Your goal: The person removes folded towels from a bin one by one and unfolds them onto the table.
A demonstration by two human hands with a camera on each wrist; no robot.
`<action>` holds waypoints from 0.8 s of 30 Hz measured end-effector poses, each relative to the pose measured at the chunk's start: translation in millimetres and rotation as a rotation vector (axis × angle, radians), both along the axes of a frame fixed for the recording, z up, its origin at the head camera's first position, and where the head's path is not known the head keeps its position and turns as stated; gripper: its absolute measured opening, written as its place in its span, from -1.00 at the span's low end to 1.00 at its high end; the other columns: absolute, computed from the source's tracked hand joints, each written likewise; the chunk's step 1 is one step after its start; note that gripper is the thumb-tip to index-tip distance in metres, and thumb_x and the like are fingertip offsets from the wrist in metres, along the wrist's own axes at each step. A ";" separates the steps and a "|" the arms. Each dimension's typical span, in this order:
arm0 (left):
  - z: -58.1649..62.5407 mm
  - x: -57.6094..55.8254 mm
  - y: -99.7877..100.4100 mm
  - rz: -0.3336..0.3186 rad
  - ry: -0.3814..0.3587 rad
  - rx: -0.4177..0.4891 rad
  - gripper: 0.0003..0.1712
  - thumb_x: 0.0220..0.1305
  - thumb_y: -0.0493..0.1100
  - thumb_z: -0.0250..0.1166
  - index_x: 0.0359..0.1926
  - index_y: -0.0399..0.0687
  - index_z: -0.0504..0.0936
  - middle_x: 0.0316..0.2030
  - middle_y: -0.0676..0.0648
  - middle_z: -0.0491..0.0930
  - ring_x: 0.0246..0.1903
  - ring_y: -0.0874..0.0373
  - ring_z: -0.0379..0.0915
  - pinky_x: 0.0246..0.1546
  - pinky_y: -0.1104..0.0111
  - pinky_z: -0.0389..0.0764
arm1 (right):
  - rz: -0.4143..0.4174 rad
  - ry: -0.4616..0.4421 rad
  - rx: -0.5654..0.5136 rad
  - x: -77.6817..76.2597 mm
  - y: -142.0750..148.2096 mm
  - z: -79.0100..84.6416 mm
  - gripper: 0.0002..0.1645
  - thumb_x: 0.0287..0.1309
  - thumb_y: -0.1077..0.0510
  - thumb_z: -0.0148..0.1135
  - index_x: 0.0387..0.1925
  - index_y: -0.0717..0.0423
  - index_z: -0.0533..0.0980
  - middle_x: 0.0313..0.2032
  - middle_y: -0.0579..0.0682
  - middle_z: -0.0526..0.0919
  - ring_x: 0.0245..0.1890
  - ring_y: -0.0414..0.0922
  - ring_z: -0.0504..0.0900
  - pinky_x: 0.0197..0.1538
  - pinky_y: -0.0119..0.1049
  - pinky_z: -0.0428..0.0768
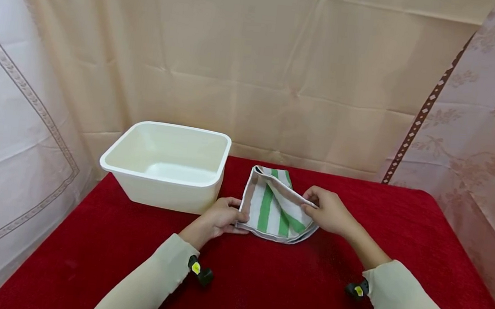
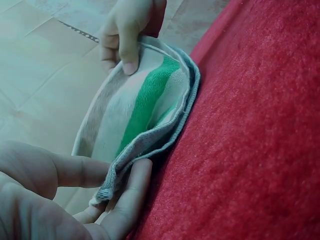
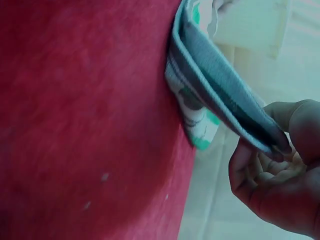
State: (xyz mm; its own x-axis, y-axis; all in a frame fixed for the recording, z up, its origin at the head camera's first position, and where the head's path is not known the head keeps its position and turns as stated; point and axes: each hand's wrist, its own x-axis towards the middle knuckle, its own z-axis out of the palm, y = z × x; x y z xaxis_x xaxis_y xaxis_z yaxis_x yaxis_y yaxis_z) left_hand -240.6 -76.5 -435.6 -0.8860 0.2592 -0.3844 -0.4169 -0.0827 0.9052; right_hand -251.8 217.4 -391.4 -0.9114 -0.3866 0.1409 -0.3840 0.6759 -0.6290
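Observation:
A folded towel (image 1: 275, 210) with green, white and tan stripes lies on the red cloth, its right side lifted. My left hand (image 1: 223, 217) pinches its near left corner; in the left wrist view the thumb and fingers (image 2: 132, 192) close around the layered edge. At the right, my right hand (image 1: 327, 211) pinches the raised edge between thumb and fingertips. From the right wrist view, the towel's layers (image 3: 225, 95) gape apart along the edge that the right hand (image 3: 280, 165) holds.
An empty cream plastic basin (image 1: 175, 192) stands left of the towel, close to my left hand. Red cloth (image 1: 259, 297) covers the table. Beige curtain (image 1: 261, 65) hangs behind, with patterned curtains at both sides.

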 end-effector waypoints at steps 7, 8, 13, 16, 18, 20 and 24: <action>0.7 0.8 1.4 0.006 0.002 0.003 -0.43 0.25 -0.58 0.20 0.27 -0.48 0.29 -0.20 -0.28 0.51 -0.31 0.00 0.62 -0.09 -0.08 0.73 | -0.070 -0.095 -0.054 10.2 21.7 0.4 -0.81 0.22 0.32 0.33 -0.16 0.26 0.52 -0.30 0.06 0.63 -0.31 -0.08 0.54 -0.29 -0.30 0.57; 0.7 0.8 1.5 0.007 0.002 0.002 -0.43 0.25 -0.58 0.20 0.28 -0.48 0.29 -0.20 -0.28 0.52 -0.31 0.00 0.62 -0.09 -0.09 0.73 | -0.079 -0.104 -0.061 11.7 24.3 0.1 -0.80 0.20 0.32 0.34 -0.16 0.27 0.51 -0.31 0.07 0.62 -0.31 -0.08 0.54 -0.29 -0.31 0.57; -0.8 0.0 1.6 0.011 0.004 0.002 -0.42 0.25 -0.59 0.20 0.28 -0.48 0.29 -0.19 -0.29 0.51 -0.32 0.00 0.62 -0.09 -0.09 0.73 | -0.108 -0.149 -0.113 18.7 36.0 -5.3 -0.74 0.15 0.34 0.36 -0.16 0.32 0.48 -0.34 0.08 0.60 -0.32 -0.06 0.53 -0.33 -0.36 0.54; -1.7 -0.2 2.1 0.009 0.007 0.001 -0.42 0.25 -0.59 0.21 0.28 -0.48 0.29 -0.19 -0.28 0.51 -0.32 0.01 0.62 -0.10 -0.08 0.73 | -0.137 -0.208 -0.126 23.5 43.8 -10.8 -0.69 0.14 0.33 0.38 -0.15 0.32 0.44 -0.34 0.08 0.56 -0.33 -0.05 0.50 -0.36 -0.35 0.53; -2.2 -0.2 2.3 0.007 0.007 0.002 -0.42 0.25 -0.58 0.21 0.28 -0.48 0.29 -0.18 -0.28 0.51 -0.32 0.01 0.62 -0.10 -0.07 0.74 | -0.151 -0.270 -0.135 27.2 48.8 -14.9 -0.66 0.14 0.33 0.37 -0.12 0.33 0.41 -0.33 0.09 0.55 -0.34 -0.06 0.50 -0.37 -0.34 0.54; -2.4 -0.1 2.3 0.005 0.005 0.000 -0.42 0.26 -0.58 0.22 0.28 -0.48 0.28 -0.17 -0.29 0.51 -0.32 0.01 0.62 -0.09 -0.06 0.74 | -0.162 -0.361 -0.169 31.1 53.1 -19.2 -0.62 0.14 0.34 0.36 -0.10 0.35 0.37 -0.33 0.10 0.52 -0.35 -0.07 0.50 -0.39 -0.32 0.58; -2.3 -0.3 1.7 0.003 0.003 -0.010 -0.40 0.27 -0.57 0.23 0.30 -0.47 0.27 -0.15 -0.31 0.53 -0.31 0.02 0.63 -0.09 -0.05 0.74 | -0.178 -0.566 -0.286 37.1 59.2 -25.9 -0.57 0.17 0.37 0.33 -0.04 0.37 0.29 -0.33 0.11 0.49 -0.36 -0.07 0.56 -0.37 -0.24 0.70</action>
State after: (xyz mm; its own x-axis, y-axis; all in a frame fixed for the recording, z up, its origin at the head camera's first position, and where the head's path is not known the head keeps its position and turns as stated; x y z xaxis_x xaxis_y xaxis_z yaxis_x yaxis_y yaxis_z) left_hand -240.9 -74.8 -437.8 -0.8882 0.2523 -0.3839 -0.4135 -0.0749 0.9074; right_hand -214.7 276.6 -417.2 -0.9214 -0.2417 -0.3044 0.1614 0.4744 -0.8654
